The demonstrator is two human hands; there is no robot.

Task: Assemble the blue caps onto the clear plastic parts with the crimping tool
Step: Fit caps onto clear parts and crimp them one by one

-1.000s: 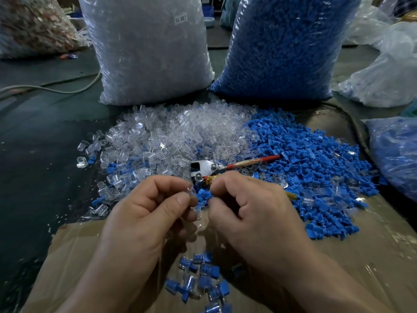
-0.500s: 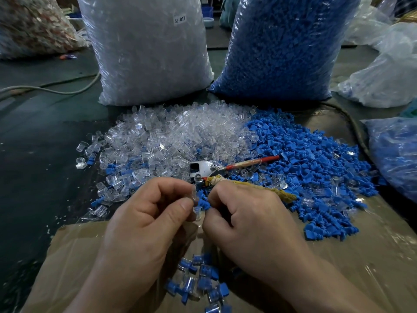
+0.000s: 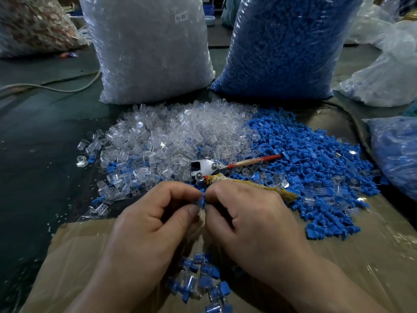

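My left hand (image 3: 151, 222) and my right hand (image 3: 250, 220) meet fingertip to fingertip over the cardboard. Between them they pinch a small blue cap (image 3: 201, 201); a clear part is mostly hidden under my left thumb. The crimping tool (image 3: 209, 169), with a metal head and red and cloth-wrapped handles, lies just beyond my fingers, untouched. A heap of clear plastic parts (image 3: 171, 136) spreads behind it on the left, a heap of blue caps (image 3: 316, 168) on the right. Several assembled pieces (image 3: 200, 281) lie below my hands.
A tall bag of clear parts (image 3: 149, 48) and a tall bag of blue caps (image 3: 284, 46) stand behind the heaps. More plastic bags (image 3: 392, 152) sit at the right, one (image 3: 33, 26) at the far left. A grey cable (image 3: 52, 88) crosses the dark table. Brown cardboard (image 3: 361, 256) lies under my hands.
Both hands drew slightly toward me and closer together, still pinching the blue cap and clear part. The tool's cloth-wrapped handle, earlier mostly hidden behind my right hand, now shows.
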